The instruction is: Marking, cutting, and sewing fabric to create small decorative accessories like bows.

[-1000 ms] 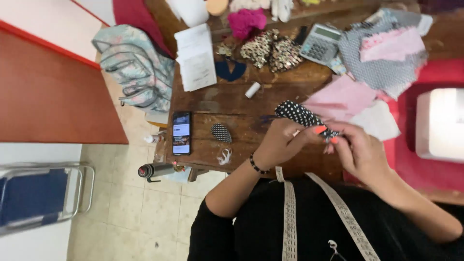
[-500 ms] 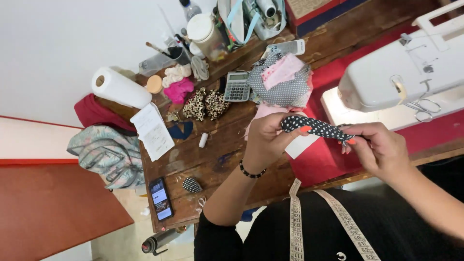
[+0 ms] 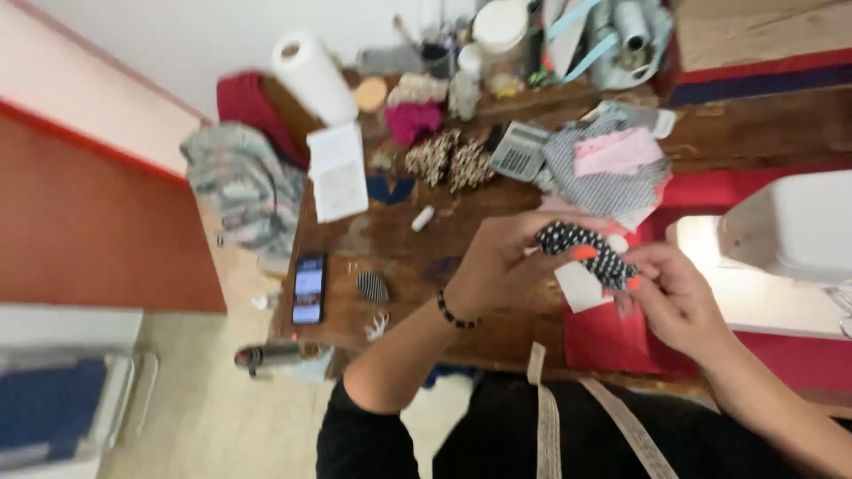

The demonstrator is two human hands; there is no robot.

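Since half a second ago our view has swung left and down: the white sewing machine (image 3: 790, 231) has slid to the right edge, and the hands sit nearer the middle. From the left, a grey patterned cloth bundle (image 3: 244, 186) hangs off the end of the dark wooden surface (image 3: 390, 248), with a white paper roll (image 3: 311, 75) above it and a black smartphone (image 3: 308, 288) lying flat near the front edge. Past the white booklet (image 3: 337, 173) lie leopard-print fabric scraps (image 3: 448, 160), a grey calculator (image 3: 519, 151) and a heap of grey checked and pink fabric pieces (image 3: 612, 164).

At centre, our left hand (image 3: 501, 262), a black bead bracelet (image 3: 454, 312) on its wrist, pinches the upper-left end of a narrow black strip of white-dotted fabric (image 3: 586, 253). Our right hand (image 3: 679, 297) grips the lower-right end, its fingers (image 3: 632, 284) closed on the cloth. The strip is held in the air above the surface, over a white paper patch (image 3: 581, 286) and the red mat (image 3: 612, 328).

Its long axis runs diagonally, from upper left down to lower right. We judge that handling it well means keeping both pinches close to the ends and the strip lightly taut, so it does not twist.
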